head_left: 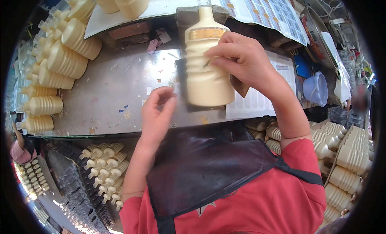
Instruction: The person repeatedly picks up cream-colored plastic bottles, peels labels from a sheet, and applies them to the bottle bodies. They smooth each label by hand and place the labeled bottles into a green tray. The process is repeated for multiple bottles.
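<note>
A cream-coloured bottle [209, 87] with a wavy, ribbed body and clear glass neck lies before me, its neck toward a dark block [189, 16]. A tan band with a darker edge [207, 34] crosses its shoulder. My right hand [245, 59] is over the bottle's right side, thumb and forefinger pinched near a small dark green mark [206, 64] on its surface. What the pinch holds, I cannot make out. A brown, pointed flat piece [239, 87] shows beneath that hand. Left of the bottle's base, my left hand [159, 111] hovers with loosely curled fingers, thumb apart, holding nothing.
Cream bottles [66, 59] are stacked along the table's left edge; more fill racks below left [106, 165] and right [345, 153]. Printed sheets [261, 12] lie at the back, another [249, 103] beside the bottle. A lilac bucket [316, 89] stands right. Paper scraps dot the metal table [108, 89].
</note>
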`<action>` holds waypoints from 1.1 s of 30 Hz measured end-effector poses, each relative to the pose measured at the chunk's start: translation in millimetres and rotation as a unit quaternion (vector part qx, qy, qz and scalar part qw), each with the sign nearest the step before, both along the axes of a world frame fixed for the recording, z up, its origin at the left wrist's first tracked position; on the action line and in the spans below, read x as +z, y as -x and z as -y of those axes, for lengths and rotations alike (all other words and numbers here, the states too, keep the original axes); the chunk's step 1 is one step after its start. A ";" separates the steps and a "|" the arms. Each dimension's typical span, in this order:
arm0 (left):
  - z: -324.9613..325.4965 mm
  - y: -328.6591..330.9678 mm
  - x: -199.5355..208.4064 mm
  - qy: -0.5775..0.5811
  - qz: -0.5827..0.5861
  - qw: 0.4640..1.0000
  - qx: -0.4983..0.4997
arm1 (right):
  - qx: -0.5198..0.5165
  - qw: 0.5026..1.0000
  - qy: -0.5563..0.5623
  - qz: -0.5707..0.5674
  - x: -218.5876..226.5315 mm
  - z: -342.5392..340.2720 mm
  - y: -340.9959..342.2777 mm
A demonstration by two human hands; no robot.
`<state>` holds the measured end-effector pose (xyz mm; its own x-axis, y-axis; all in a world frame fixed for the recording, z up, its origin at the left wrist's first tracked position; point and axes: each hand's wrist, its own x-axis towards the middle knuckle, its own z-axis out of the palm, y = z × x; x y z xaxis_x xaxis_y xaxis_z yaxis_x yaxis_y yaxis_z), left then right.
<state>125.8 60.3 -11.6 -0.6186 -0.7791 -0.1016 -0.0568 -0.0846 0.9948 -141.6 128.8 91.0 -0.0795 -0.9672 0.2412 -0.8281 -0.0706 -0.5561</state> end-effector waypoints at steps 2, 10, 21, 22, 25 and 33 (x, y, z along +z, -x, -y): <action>0.4 -2.2 -2.7 0.005 -0.002 1.000 0.006 | 0.011 1.000 -0.017 -0.014 5.7 2.5 -0.8; 2.8 -6.8 -2.8 -0.026 -0.002 1.000 0.010 | 0.032 0.996 -0.008 -0.087 9.9 3.3 -4.0; 4.8 -9.3 -6.1 -0.056 0.006 0.998 0.021 | 0.012 0.996 0.027 -0.086 6.0 -7.1 -7.3; 4.9 -10.3 -6.3 -0.057 0.005 0.998 0.024 | 0.002 0.997 0.033 -0.070 6.8 -8.0 -8.0; 5.7 -12.6 -8.4 -0.045 0.020 0.998 0.028 | -0.033 0.998 0.049 -0.032 3.7 -11.2 -6.6; -0.7 -9.9 -1.4 -0.053 -0.012 0.998 0.013 | -0.081 0.994 0.058 0.046 -3.4 -23.2 -5.7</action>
<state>135.7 61.0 -13.0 -0.6021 -0.7800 -0.1707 -0.0305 -0.1912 0.9811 -135.9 152.1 87.6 -0.2588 -0.9058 0.3354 -0.7803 -0.0086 -0.6253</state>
